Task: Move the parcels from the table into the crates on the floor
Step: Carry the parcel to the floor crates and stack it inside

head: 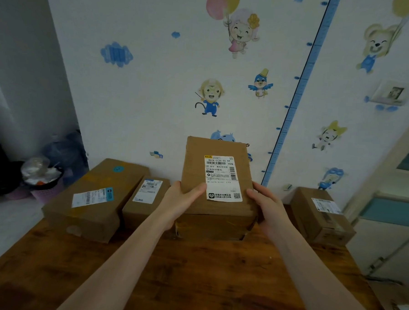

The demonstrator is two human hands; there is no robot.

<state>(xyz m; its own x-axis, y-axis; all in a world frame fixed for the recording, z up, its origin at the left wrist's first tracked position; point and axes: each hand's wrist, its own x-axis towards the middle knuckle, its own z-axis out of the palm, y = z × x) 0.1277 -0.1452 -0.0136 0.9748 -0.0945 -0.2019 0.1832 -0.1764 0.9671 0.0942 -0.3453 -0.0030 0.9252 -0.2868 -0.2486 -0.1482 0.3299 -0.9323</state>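
Two hands on one cardboard parcel (pixel 217 203), gripping it from opposite sides. Left hand (pixel 183 201): thumb laid over the top face just beside the shipping label (pixel 222 179), other fingers wrapped round the left side, out of sight. Right hand (pixel 267 210): thumb on the top face at the right edge, fingers curled round the right side. Both grips clamped on the box, nothing else held. Parcel tilted, labelled face turned up toward the camera, far edge raised in front of the wall (pixel 154 104). Sits mid-width over the wooden table (pixel 192 272), toward its back edge; cannot tell whether the underside touches the top or hangs just clear. Label white, with barcode, printed text and a QR code at lower right. Behind the left hand: small brown parcel (pixel 144 199) with white label. Just beside that, further left: large brown parcel (pixel 94 201), white label and round teal sticker on top. Well apart to the right, near the table's back corner: another brown parcel (pixel 321 215). On the wall: cartoon animal stickers and a blue height-chart strip (pixel 296 100). Far left, off the table: pink basket (pixel 47 191) holding crumpled waste.
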